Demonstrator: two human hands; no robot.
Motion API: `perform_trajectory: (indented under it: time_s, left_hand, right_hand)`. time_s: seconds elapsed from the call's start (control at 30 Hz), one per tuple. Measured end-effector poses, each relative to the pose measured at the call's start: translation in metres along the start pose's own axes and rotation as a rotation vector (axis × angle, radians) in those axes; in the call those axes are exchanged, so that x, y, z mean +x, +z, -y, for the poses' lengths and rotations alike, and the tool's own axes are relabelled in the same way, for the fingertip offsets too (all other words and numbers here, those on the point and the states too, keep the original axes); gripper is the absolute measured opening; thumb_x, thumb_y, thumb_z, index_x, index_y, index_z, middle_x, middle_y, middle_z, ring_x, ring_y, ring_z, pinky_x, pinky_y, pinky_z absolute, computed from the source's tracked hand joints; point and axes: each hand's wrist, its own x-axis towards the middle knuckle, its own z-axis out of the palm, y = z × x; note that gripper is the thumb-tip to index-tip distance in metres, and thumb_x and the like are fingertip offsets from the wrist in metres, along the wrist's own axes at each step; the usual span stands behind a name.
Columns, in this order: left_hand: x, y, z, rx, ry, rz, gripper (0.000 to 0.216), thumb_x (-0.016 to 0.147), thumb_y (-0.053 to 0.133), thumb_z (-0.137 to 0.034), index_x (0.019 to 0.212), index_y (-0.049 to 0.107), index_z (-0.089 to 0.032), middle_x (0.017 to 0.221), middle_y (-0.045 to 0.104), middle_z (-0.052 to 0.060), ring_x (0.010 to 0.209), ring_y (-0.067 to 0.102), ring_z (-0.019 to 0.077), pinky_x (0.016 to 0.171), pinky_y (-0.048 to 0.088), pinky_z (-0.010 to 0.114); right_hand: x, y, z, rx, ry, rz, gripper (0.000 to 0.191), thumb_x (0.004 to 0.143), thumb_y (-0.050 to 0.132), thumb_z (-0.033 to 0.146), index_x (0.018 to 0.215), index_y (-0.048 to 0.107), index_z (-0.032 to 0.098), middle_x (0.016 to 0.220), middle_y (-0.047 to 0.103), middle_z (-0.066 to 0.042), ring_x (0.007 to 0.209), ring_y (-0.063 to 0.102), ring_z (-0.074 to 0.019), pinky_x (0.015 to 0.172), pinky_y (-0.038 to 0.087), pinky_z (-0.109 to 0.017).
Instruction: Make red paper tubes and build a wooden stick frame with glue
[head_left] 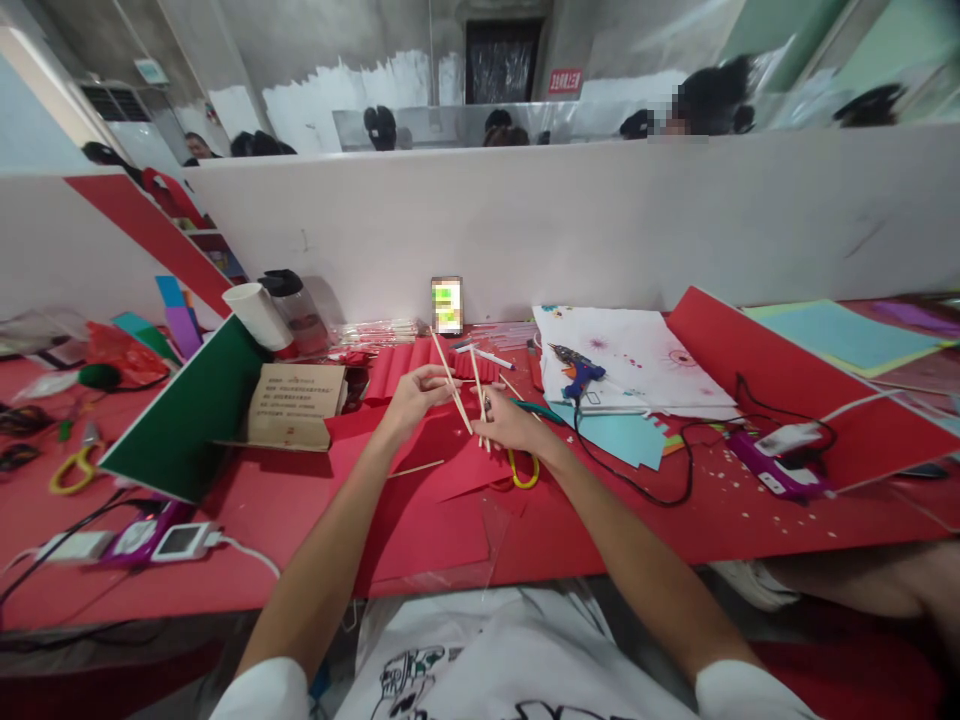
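In the head view, my left hand (421, 392) is closed on a long, thin wooden stick (444, 362), which leans up and away toward the back of the table. My right hand (511, 424) grips more thin wooden sticks (478, 380) just to the right, their lower ends near the first stick's lower end. Both hands hover over sheets of red paper (435, 530). One loose stick (415, 468) lies on the paper below my left hand. Yellow-handled scissors (523, 472) lie partly under my right hand. Rolled red paper (397, 368) sits behind my left hand.
A blue glue gun (581, 372) rests on a white printed stack (637, 350), its black cord looping right. A lit phone (447, 306) leans against the partition. A green board (184, 420) and cardboard piece (296, 405) stand left; a red board (795, 400) and power strip (776, 470) are right.
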Motion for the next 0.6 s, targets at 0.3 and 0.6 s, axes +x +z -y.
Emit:
perform_trajectory:
  time_s: [0.3,0.6]
  left_hand:
    - [0.001,-0.004,0.000,0.038,-0.016,0.026,0.042,0.064,0.090,-0.033,0.096,0.068,-0.017,0.091,0.079,0.007,0.085,0.073,0.0185,0.086,0.058,0.036]
    - [0.000,-0.006,-0.002,0.072,-0.053,0.045,0.045,0.062,0.092,-0.036,0.096,0.068,-0.017,0.089,0.078,0.007,0.082,0.073,0.0177,0.083,0.058,0.034]
  right_hand:
    - [-0.010,0.006,0.017,-0.179,0.110,0.050,0.100,0.091,0.061,0.014,0.165,-0.006,0.016,0.062,0.067,0.004,0.049,0.062,-0.0153,0.047,0.044,-0.021]
    - [-0.006,0.009,0.006,-0.056,0.068,0.106,0.084,0.099,0.059,0.037,0.165,0.011,0.017,0.050,0.063,0.006,0.040,0.058,-0.0157,0.042,0.042,-0.021]
